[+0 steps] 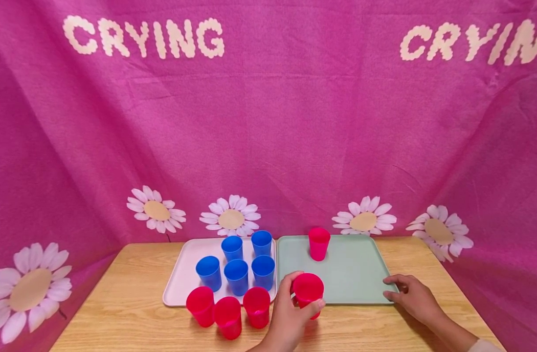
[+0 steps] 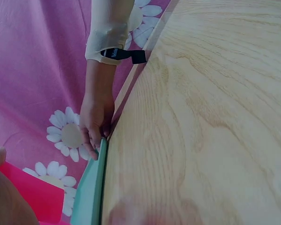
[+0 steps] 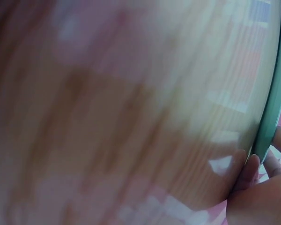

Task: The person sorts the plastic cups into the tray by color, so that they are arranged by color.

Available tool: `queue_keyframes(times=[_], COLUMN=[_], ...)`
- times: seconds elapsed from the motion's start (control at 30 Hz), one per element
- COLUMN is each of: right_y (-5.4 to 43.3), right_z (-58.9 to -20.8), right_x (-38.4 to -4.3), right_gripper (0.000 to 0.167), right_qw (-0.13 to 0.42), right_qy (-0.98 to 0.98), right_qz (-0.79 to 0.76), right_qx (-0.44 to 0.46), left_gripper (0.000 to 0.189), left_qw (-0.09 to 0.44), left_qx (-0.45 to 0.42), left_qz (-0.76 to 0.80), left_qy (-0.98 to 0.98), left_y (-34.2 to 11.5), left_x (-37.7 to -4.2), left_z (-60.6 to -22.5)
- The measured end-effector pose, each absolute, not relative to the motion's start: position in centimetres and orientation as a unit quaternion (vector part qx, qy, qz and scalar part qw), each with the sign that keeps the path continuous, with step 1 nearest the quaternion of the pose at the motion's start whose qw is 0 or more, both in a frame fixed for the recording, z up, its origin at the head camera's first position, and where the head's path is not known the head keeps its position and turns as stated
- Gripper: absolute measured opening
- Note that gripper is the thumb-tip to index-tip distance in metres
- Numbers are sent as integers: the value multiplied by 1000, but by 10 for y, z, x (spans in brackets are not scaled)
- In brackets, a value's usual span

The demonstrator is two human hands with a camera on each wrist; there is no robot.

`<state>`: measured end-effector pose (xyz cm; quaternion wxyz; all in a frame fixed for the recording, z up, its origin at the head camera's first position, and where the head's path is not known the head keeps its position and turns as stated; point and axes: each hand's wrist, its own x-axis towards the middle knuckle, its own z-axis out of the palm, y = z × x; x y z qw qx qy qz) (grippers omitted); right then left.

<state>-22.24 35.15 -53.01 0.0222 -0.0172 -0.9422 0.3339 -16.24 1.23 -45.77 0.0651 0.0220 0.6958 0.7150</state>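
My left hand [image 1: 286, 315] grips a red plastic cup [image 1: 308, 289], upright at the front edge of the green tray [image 1: 352, 278]. In the left wrist view that cup [image 2: 37, 194] shows at the lower left, partly behind the hand. At the tray's front right corner, my right hand [image 1: 414, 297] holds the rim between thumb and fingers; the right wrist view shows its fingertips [image 3: 253, 164] against the tray's edge. A second red cup [image 1: 319, 244] stands upright at the back of the green tray.
Left of the green tray lies a pale pink tray [image 1: 180, 274] bearing several upright blue cups [image 1: 236, 277]. Three red cups [image 1: 228, 319] stand along its front edge, on or over the wooden table [image 1: 132, 298]. A pink flowered cloth [image 1: 268, 122] hangs behind.
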Motion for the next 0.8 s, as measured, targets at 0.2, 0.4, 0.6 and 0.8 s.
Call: queue_keyframes(times=[0.2,0.4,0.6,0.8], right_y=[350,350,351,351], right_z=[-529,-530,-531,-530], right_x=[-222,-221,-222,-221], right_gripper=[34,34,34,32], right_qw=[22,25,25,35], right_qy=[-941,-941,-941,-941], right_qz=[337,338,337,335], right_qx=[-17,-16,-19,-16], left_gripper=[68,65,65,64], left_qw=[46,6,-15,-45], left_qx=[30,26,12,9], left_qz=[723,712,693,695], left_qy=[688,702,721,717], left_y=[31,52,65,77], left_x=[-168,-180,-197,-210], left_z=[-469,-477,-484,-494])
